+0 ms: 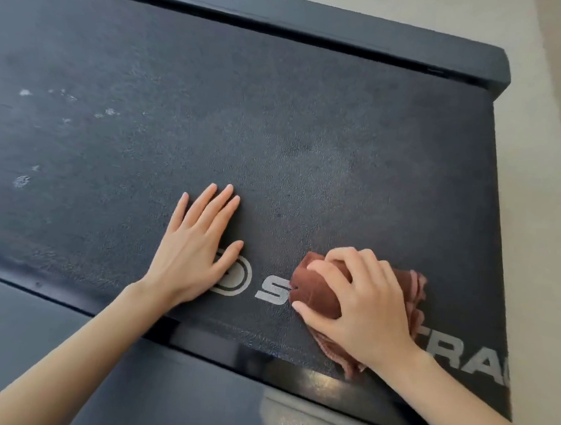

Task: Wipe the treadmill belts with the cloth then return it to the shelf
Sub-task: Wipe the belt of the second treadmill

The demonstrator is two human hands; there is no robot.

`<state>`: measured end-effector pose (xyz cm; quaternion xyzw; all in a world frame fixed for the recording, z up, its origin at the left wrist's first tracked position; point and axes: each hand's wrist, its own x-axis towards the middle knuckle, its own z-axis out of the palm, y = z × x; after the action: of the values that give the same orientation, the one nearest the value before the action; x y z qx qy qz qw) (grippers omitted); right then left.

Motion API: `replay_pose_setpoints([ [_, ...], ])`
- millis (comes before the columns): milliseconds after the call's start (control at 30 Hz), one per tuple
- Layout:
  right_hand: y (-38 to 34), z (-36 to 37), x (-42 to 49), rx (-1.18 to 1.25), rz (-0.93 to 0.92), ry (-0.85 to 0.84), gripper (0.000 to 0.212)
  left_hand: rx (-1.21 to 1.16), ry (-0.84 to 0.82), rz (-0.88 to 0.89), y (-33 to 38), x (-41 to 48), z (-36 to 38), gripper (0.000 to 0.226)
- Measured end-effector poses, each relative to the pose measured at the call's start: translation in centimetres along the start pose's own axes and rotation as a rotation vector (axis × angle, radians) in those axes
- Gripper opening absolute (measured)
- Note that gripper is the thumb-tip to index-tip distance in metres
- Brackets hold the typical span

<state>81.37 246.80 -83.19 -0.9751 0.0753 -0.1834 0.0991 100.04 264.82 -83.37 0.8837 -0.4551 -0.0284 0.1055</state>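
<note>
Evidently soft and light, the cloth [320, 295] bunched easily under the gripping right hand [362, 301], while the left hand [196, 243] lay spread flat on the belt [277, 131].

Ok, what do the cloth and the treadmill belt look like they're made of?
The cloth looks like soft reddish-brown terry or microfibre, judging by its fuzzy nap and bunched folds. The belt looks like matte black rubbery material with a fine pebbled grain, dusty in pale patches.

belt lettering [473, 359] partly hidden, cut off
</note>
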Motion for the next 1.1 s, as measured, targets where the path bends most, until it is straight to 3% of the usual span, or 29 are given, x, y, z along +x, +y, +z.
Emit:
replay_pose_setpoints([
  [133, 1.8, 2.0, 7.1, -0.014, -0.001, 0.028, 0.041, 0.013, 0.007, -0.001, -0.3, 0.1, 0.3, 0.067],
  [400, 5.9, 6.8, 22.2, -0.117, 0.217, -0.001, 0.049, 0.026, -0.002, -0.022, -0.2, 0.0, 0.1, 0.068],
  [533, 3.4, 5.4, 18.1, -0.125, 0.206, -0.003, 0.048, 0.026, -0.017, -0.03, -0.1, 0.0, -0.3, 0.07],
  [767, -4.5, 1.0, -0.6, 0.069, -0.119, -0.021, 0.039, 0.062, -0.02, -0.017, -2.6, -1.1, -0.8, 0.062],
  [933, -4.2, 2.1, 3.7, 0.09, -0.15, -0.032, 0.037, 0.02, 0.009, -0.02, -2.5, -1.2, -0.1, 0.06],
  [1100, -4.0, 5.4, 11.9, -0.006, -0.008, -0.039, 0.045, -0.006, 0.079, -0.105, -2.4, -1.2, 0.0, 0.06],
])
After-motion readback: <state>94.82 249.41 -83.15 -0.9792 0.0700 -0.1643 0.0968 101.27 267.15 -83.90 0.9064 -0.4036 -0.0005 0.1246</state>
